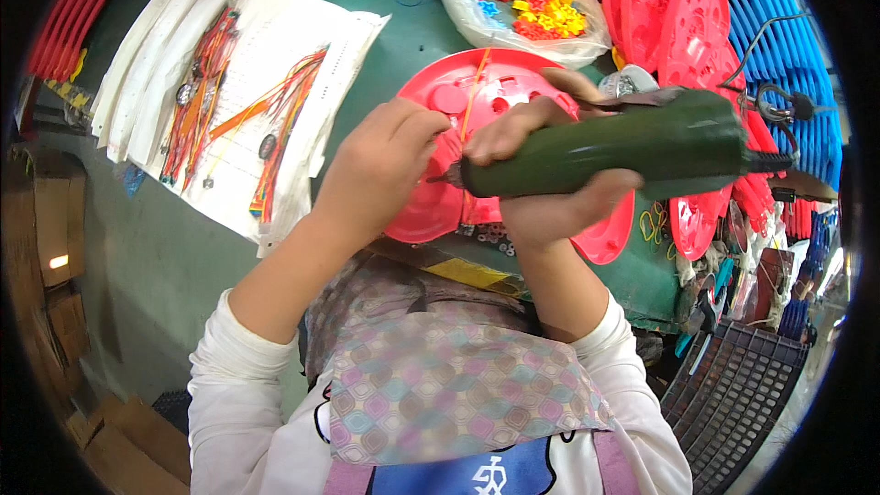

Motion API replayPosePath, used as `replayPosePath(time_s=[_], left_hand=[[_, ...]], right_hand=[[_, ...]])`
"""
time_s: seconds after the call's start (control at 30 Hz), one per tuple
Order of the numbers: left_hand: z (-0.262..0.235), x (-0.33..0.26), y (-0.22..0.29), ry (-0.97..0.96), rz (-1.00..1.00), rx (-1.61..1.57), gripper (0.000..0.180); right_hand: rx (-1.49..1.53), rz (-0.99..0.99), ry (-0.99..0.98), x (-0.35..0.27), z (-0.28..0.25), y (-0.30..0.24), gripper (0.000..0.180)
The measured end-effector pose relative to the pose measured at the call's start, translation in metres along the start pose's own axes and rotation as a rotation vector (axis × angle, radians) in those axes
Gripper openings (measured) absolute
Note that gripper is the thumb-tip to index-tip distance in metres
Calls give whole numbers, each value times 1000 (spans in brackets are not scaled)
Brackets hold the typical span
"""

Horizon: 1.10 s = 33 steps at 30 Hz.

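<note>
A dark green electric screwdriver (pixel 605 151) lies sideways in my right hand (pixel 545 211), whose fingers wrap round its body. Its bit points left, toward my left hand (pixel 380 160). The fingertips of that hand are pinched together close to the bit; whatever is between them is hidden. Beneath both hands is a round red plastic piece (pixel 431 87) with moulded recesses and holes. An orange wire (pixel 474 96) runs over it. Another red plastic part (pixel 610 234) shows under my right wrist.
White paper sheets (pixel 344 32) hold bundles of coloured wires (pixel 197 105) at the left. A clear bag (pixel 463 0) of star-shaped pieces stands at the back. Red plastic discs (pixel 692 23) and blue racks (pixel 788 46) are at the right. A black crate (pixel 733 403) sits lower right.
</note>
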State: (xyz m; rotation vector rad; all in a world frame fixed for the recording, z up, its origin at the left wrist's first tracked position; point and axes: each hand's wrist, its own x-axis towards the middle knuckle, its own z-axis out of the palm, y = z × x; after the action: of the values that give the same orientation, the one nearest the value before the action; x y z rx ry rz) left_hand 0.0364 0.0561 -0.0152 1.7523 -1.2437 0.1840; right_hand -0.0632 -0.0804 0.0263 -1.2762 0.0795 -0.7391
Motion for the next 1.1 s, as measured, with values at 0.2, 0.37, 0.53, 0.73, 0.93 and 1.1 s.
replayPosePath(time_s=[0.2,0.37,0.53,0.73,0.93,1.1], left_hand=[[-15,24,35,-170,-61,-61,25],[26,68,45,-269,162,-132,22],[93,116,44,-445,31,-201,22],[127,126,21,-538,99,-55,16],[135,125,18,-493,208,-103,14],[139,116,21,-439,116,-173,15]], right_hand=[[210,-294,195,5,-57,-67,112],[211,-315,284,-13,-99,-83,106],[198,-295,369,-31,-126,-92,103],[145,-322,392,-41,-153,-93,103],[189,-277,430,-41,-169,-90,101],[199,-277,447,-36,-173,-89,99]])
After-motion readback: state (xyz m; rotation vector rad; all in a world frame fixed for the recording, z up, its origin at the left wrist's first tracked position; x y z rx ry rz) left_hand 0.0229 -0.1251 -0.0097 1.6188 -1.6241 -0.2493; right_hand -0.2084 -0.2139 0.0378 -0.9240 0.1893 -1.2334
